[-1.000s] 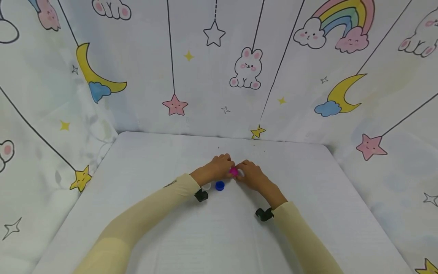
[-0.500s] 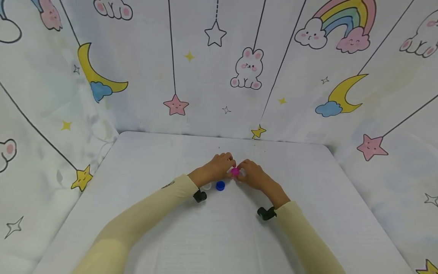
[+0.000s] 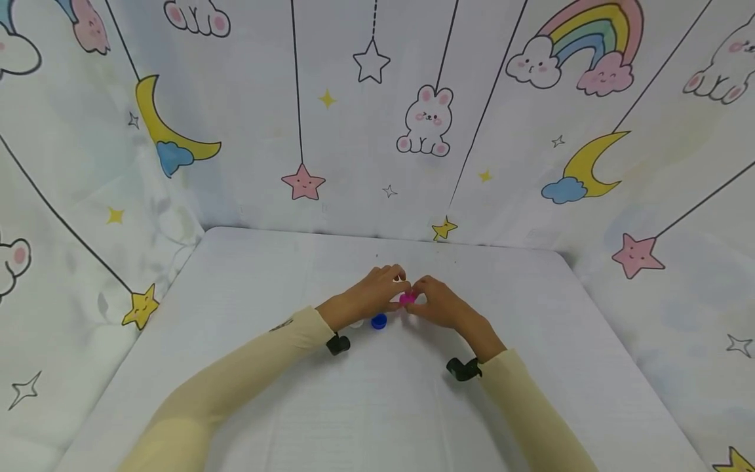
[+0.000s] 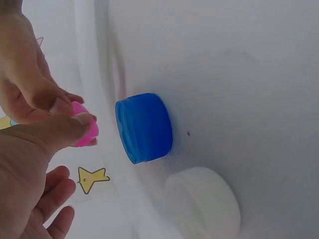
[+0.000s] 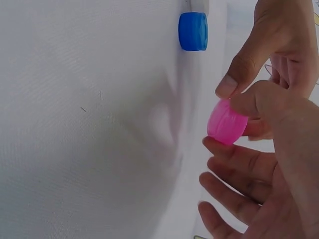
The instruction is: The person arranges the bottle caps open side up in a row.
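Note:
A small pink bottle cap [image 5: 227, 123] is between my two hands, raised off the white table. My right hand [image 3: 439, 303] pinches it between thumb and index finger, the other fingers spread apart in the right wrist view. My left hand [image 3: 368, 296] also pinches it, from the other side; its thumb lies over the pink cap [image 4: 89, 130] in the left wrist view. A blue bottle cap [image 4: 144, 128] stands on the table close to the hands. Beside it is a white bottle cap [image 4: 212, 204], mostly hidden behind my left wrist in the head view.
The white table [image 3: 330, 406] stretches around the hands. Behind and beside it hangs a white cloth backdrop [image 3: 253, 118] with printed moons, stars and rabbits. A small black camera sits on each wrist.
The pink cap and both hands have shifted slightly to the right and nearer. My left wrist has swung a little left and now covers more of the white cap. The blue cap stays put.

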Available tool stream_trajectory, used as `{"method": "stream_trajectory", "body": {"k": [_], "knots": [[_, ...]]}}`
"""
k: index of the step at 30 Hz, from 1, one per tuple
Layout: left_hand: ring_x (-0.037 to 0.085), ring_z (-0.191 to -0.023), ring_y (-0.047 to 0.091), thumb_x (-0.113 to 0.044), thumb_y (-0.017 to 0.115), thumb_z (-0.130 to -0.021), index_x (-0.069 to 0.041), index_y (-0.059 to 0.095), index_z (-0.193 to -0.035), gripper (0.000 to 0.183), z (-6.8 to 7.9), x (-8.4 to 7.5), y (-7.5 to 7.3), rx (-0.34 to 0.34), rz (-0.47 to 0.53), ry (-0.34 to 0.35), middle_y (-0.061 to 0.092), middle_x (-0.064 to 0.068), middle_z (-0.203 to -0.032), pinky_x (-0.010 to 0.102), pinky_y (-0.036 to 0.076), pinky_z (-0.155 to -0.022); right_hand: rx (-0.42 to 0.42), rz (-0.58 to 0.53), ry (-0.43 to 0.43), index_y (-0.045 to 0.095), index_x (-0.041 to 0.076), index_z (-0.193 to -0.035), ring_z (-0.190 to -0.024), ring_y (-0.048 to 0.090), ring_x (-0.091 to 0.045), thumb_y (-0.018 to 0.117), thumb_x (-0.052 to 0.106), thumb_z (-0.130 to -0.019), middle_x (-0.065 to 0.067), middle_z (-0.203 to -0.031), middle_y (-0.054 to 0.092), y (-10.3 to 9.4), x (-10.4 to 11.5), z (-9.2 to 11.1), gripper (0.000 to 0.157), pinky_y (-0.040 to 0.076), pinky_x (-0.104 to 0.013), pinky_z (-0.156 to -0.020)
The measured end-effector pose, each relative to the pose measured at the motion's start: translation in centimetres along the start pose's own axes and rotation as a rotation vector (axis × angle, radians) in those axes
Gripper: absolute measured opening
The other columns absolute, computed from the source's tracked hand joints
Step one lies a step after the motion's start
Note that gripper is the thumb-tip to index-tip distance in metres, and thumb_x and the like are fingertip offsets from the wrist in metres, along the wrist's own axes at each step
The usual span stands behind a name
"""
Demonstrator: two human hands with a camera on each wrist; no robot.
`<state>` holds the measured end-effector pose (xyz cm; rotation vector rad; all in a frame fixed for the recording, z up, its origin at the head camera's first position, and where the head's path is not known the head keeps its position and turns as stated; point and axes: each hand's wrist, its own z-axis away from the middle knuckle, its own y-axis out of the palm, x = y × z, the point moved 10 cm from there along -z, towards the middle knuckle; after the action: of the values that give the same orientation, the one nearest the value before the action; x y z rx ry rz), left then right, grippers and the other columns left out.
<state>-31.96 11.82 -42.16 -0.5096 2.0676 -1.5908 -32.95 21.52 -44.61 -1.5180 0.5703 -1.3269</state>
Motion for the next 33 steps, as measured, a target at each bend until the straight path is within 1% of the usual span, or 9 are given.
{"method": "stream_trajectory", "body": {"k": [5,9,12,16,21,25,27,30,33], "knots": [[0.024,-0.128,0.056,-0.029,0.077,-0.099,-0.023,0.073,-0.122,0.024,0.3,-0.6,-0.4,-0.032,0.037,0.034,0.057,0.006,-0.135,0.04,0.048,-0.107,0.006,-0.025,0.006,0.073,0.006,-0.108,-0.12,0.062,-0.032,0.072,0.034,-0.099,-0.014,-0.129,0.065,-0.3,0.1,0.6,0.03,0.052,-0.053,-0.105],[0.023,-0.126,0.056,-0.028,0.077,-0.1,-0.022,0.074,-0.118,0.019,0.3,-0.6,-0.6,-0.032,0.077,0.024,0.058,0.004,-0.133,0.04,0.047,-0.107,-0.002,-0.041,-0.001,0.074,0.006,-0.106,-0.122,0.062,-0.032,0.068,0.034,-0.1,-0.015,-0.13,0.065,-0.6,0.1,0.9,0.029,0.052,-0.055,-0.105],[0.023,-0.126,0.055,-0.027,0.076,-0.1,-0.02,0.074,-0.114,0.016,0.4,-0.1,-0.4,-0.015,0.14,-0.019,0.059,0.003,-0.132,0.041,0.047,-0.107,-0.02,-0.045,-0.016,0.075,0.008,-0.109,-0.125,0.061,-0.033,0.067,0.032,-0.101,-0.014,-0.131,0.065,-0.9,0.2,1.3,0.026,0.05,-0.056,-0.107],[0.025,-0.126,0.054,-0.028,0.074,-0.101,-0.017,0.075,-0.111,0.015,0.4,0.8,-0.1,0.01,0.258,-0.107,0.058,0.005,-0.134,0.042,0.048,-0.107,-0.06,-0.029,-0.033,0.072,0.011,-0.118,-0.126,0.06,-0.034,0.068,0.031,-0.102,-0.011,-0.132,0.063,-1.3,0.6,1.8,0.026,0.05,-0.057,-0.108],[0.029,-0.13,0.053,-0.025,0.073,-0.102,-0.011,0.076,-0.11,0.017,0.5,2.0,0.3,0.036,0.426,-0.217,0.057,0.012,-0.137,0.045,0.047,-0.111,-0.106,0.016,-0.047,0.065,0.012,-0.127,-0.125,0.061,-0.032,0.075,0.033,-0.097,-0.01,-0.135,0.062,-1.5,1.2,2.4,0.038,0.053,-0.054,-0.106],[0.027,-0.127,0.054,-0.022,0.07,-0.103,-0.007,0.079,-0.106,0.018,0.4,2.8,0.5,0.052,0.594,-0.285,0.064,0.011,-0.127,0.047,0.047,-0.11,-0.125,0.053,-0.06,0.06,0.01,-0.131,-0.124,0.062,-0.029,0.079,0.034,-0.096,-0.009,-0.135,0.06,-1.2,1.7,2.6,0.046,0.055,-0.05,-0.104],[0.026,-0.125,0.054,-0.021,0.068,-0.104,-0.006,0.081,-0.104,0.02,0.2,3.0,0.5,0.057,0.656,-0.293,0.069,0.008,-0.12,0.049,0.047,-0.109,-0.146,0.06,-0.074,0.06,0.009,-0.131,-0.122,0.062,-0.029,0.08,0.034,-0.096,-0.009,-0.133,0.061,-1.3,2.0,2.8,0.047,0.056,-0.048,-0.103],[0.024,-0.122,0.058,-0.021,0.065,-0.104,-0.006,0.082,-0.105,0.022,0.1,3.0,0.5,0.067,0.702,-0.285,0.076,0.005,-0.114,0.05,0.047,-0.109,-0.19,0.06,-0.096,0.061,0.009,-0.129,-0.121,0.063,-0.03,0.08,0.031,-0.096,-0.01,-0.131,0.062,-1.6,2.4,3.0,0.044,0.057,-0.046,-0.102],[0.022,-0.112,0.063,-0.024,0.063,-0.105,-0.006,0.082,-0.107,0.026,0.2,3.0,0.6,0.082,0.744,-0.279,0.078,0.008,-0.113,0.046,0.051,-0.102,-0.22,0.054,-0.113,0.062,0.009,-0.128,-0.121,0.064,-0.031,0.081,0.029,-0.096,-0.011,-0.13,0.063,-1.9,2.4,3.1,0.042,0.057,-0.046,-0.101]]}}
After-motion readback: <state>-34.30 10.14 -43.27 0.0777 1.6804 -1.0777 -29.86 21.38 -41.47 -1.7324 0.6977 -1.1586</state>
